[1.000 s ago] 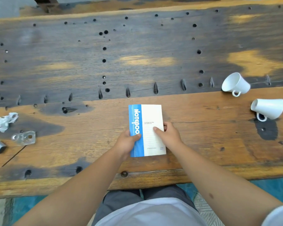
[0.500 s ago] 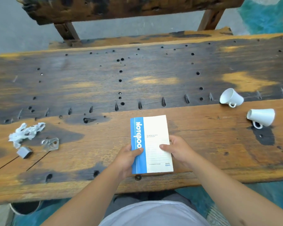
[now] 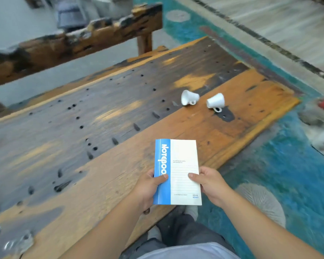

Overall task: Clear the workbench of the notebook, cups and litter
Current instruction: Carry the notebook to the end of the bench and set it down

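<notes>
Since the earlier frames you have lifted the notebook (image 3: 177, 171) off the surface (image 3: 105, 139) and drawn it back over the near edge, and your view has swung right, so the boards now run on a slant. The fingers of your left hand (image 3: 149, 186) are clamped on the blue spine strip, the thumb lying across the cover and the rest hidden behind it. The fingers of your right hand (image 3: 209, 184) are clamped on the white right edge in the same way, thumb on top. The one notebook sits upright between both hands, cover facing you, its lower part past the edge and above your lap.

Two white cups (image 3: 189, 98) lie on their sides far ahead to the right, near each other but apart, each handle down against the wood; the second cup (image 3: 215, 101) lies beside a dark stain. At the lower left corner two blurred bits of litter (image 3: 17, 242) show: a white crumpled scrap at the frame edge and a clear piece just beside it.

The surface is worn wood, dark and holed on the far boards, orange on the near board. A rough wooden beam (image 3: 73, 43) stands beyond it. The floor (image 3: 288, 165) to the right is teal and patchy.
</notes>
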`<state>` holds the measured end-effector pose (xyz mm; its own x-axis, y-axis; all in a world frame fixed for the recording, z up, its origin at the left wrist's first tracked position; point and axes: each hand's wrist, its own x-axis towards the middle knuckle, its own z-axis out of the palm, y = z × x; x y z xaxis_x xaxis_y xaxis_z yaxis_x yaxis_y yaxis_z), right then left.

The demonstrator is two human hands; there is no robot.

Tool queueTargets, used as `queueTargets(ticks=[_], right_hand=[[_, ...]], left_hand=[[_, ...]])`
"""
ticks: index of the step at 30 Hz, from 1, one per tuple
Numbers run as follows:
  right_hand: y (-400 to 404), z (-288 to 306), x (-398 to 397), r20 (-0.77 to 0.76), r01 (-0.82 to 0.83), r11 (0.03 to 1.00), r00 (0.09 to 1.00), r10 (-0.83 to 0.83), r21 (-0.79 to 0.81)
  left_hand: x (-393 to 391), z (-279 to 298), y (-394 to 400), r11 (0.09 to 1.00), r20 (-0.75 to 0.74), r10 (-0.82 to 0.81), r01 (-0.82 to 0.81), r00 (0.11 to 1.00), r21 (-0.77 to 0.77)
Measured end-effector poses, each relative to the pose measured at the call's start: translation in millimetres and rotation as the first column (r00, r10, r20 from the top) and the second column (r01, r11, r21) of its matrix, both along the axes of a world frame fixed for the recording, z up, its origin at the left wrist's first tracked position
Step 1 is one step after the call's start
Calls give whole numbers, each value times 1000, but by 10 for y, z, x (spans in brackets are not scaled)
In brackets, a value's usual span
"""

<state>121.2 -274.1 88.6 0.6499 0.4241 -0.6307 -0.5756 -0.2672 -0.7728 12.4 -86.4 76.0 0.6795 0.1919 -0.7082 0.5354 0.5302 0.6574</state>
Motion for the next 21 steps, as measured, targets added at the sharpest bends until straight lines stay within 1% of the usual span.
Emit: queueTargets(ticks=[3, 8, 14, 17, 21], right_hand=[[-480, 47, 48, 58, 136, 990, 989, -134, -33], [-1301, 28, 130, 104, 318, 946, 945, -310, -62], [-2334, -43, 455, 107, 486, 872, 872, -478, -59], [-2852, -55, 719, 115, 522, 851, 850, -513, -56], [-3484, -19, 1053, 128, 549, 832, 834, -537, -85]], left_hand=[[292, 77, -324, 988, 11, -151, 150, 989, 33], [818, 171, -1027, 936, 6, -341, 339, 940, 95], [1564, 152, -2024, 848, -54, -509, 511, 859, 142], [1973, 131, -2539, 792, -48, -590, 589, 806, 159], [2407, 186, -3154, 737, -46, -655, 651, 754, 184]])
